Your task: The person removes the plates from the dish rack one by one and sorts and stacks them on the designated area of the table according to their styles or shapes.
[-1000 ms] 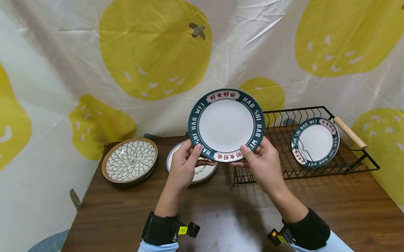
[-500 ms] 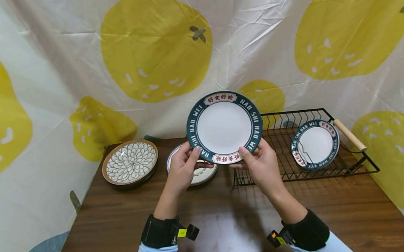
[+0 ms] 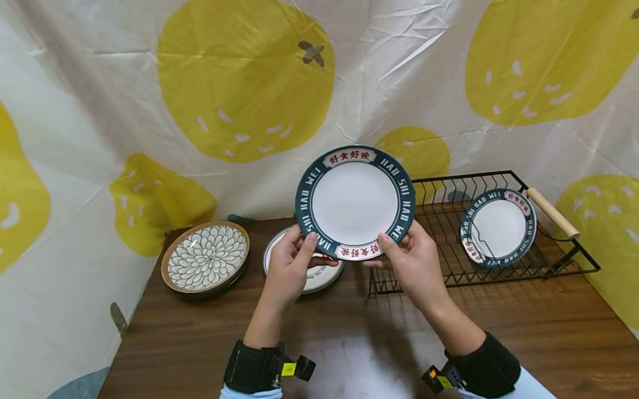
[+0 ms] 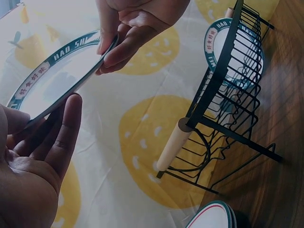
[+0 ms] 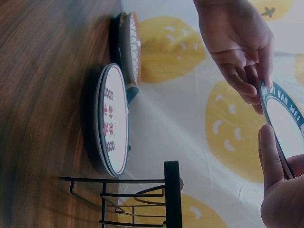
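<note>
A white plate (image 3: 355,202) with a teal lettered rim is held up above the table, its face tilted toward the head camera. My left hand (image 3: 289,264) pinches its lower left edge, thumb on the rim and fingers behind. At the lower right edge, my right hand (image 3: 416,267) grips the same plate in the same way. The left wrist view shows this plate (image 4: 61,76) nearly edge-on between both hands. Behind my left hand, white plates (image 3: 323,277) lie stacked on the table, partly hidden. A smaller teal-rimmed plate (image 3: 499,228) leans in the black wire dish rack (image 3: 437,271).
At the left of the wooden table (image 3: 208,350) stands a bowl-like dish (image 3: 207,256) with a petal pattern and brown rim, on top of another dark dish. The rack has a wooden handle (image 3: 553,212) on its right. A fruit-print cloth (image 3: 275,190) hangs behind the table.
Over the first half second the plate and both hands shift very slightly left within the head view. Since then they hold nearly still, with the grip unchanged.
</note>
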`<state>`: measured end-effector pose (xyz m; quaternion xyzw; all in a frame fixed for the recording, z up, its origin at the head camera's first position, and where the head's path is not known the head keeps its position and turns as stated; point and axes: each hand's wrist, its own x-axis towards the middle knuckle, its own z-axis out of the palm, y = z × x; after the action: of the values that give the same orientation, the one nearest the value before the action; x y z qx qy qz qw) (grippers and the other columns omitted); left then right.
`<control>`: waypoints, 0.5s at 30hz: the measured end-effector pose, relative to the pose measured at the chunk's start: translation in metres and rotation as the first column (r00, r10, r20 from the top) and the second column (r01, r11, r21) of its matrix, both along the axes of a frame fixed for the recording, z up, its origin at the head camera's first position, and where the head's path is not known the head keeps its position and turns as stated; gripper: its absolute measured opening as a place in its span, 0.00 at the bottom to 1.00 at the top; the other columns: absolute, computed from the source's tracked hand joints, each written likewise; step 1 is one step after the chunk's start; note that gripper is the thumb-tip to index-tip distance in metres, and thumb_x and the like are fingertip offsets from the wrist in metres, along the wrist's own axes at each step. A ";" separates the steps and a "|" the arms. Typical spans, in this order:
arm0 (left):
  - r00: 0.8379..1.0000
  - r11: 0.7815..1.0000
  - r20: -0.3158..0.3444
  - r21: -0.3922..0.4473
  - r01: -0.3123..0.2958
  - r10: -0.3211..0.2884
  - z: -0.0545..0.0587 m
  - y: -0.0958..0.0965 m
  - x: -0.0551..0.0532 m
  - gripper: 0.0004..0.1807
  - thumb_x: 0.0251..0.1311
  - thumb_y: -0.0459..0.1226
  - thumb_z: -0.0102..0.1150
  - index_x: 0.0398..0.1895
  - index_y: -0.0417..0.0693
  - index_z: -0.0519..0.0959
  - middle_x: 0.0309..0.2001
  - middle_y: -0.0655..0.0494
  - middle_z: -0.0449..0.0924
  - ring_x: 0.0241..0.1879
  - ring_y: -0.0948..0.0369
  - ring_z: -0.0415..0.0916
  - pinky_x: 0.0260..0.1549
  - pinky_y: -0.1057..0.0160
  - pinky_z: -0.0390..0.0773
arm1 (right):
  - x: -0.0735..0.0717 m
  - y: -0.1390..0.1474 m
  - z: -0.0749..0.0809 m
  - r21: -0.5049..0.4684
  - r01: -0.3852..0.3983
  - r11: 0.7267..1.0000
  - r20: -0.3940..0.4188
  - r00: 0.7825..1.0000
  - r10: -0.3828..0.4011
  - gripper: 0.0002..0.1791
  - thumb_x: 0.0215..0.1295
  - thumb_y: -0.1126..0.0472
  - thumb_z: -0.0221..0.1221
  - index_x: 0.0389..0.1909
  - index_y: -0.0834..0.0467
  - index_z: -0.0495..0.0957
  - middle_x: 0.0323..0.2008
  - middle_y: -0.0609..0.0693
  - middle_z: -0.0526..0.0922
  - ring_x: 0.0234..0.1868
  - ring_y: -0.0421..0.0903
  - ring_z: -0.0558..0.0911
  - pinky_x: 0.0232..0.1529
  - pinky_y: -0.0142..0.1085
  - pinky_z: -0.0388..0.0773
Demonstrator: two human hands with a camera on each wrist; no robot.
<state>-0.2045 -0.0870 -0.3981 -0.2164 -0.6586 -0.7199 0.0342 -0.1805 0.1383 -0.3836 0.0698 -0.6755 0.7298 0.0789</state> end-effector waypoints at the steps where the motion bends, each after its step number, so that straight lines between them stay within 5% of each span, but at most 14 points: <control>1: 1.000 1.000 -0.001 0.000 -0.001 0.001 0.000 0.000 0.000 0.22 0.84 0.34 0.44 0.74 0.32 0.68 0.54 0.23 0.82 0.38 0.64 0.89 0.41 0.54 0.93 | 0.000 0.000 0.000 0.001 0.000 1.000 -0.001 1.000 0.000 0.27 0.80 0.69 0.55 0.75 0.65 0.64 0.58 0.72 0.82 0.43 0.42 0.92 0.44 0.44 0.93; 10: 1.000 1.000 -0.008 -0.016 -0.014 0.014 0.000 0.000 0.001 0.21 0.84 0.34 0.45 0.73 0.33 0.69 0.53 0.25 0.83 0.38 0.64 0.90 0.40 0.57 0.93 | 0.000 0.001 -0.002 -0.004 -0.008 1.000 -0.008 1.000 0.008 0.26 0.80 0.69 0.55 0.75 0.65 0.65 0.59 0.72 0.82 0.44 0.43 0.93 0.44 0.44 0.92; 15: 0.997 0.996 -0.023 -0.054 -0.076 0.075 -0.002 -0.003 -0.001 0.17 0.82 0.34 0.50 0.64 0.32 0.75 0.43 0.29 0.85 0.29 0.64 0.87 0.33 0.63 0.92 | -0.001 0.003 -0.003 -0.010 -0.031 0.999 0.001 1.000 0.031 0.28 0.79 0.70 0.56 0.76 0.64 0.64 0.60 0.72 0.82 0.44 0.43 0.93 0.44 0.45 0.93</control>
<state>-0.2053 -0.0901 -0.4002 -0.1998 -0.6853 -0.6975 0.0623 -0.1813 0.1412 -0.3863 0.0796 -0.6707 0.7343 0.0676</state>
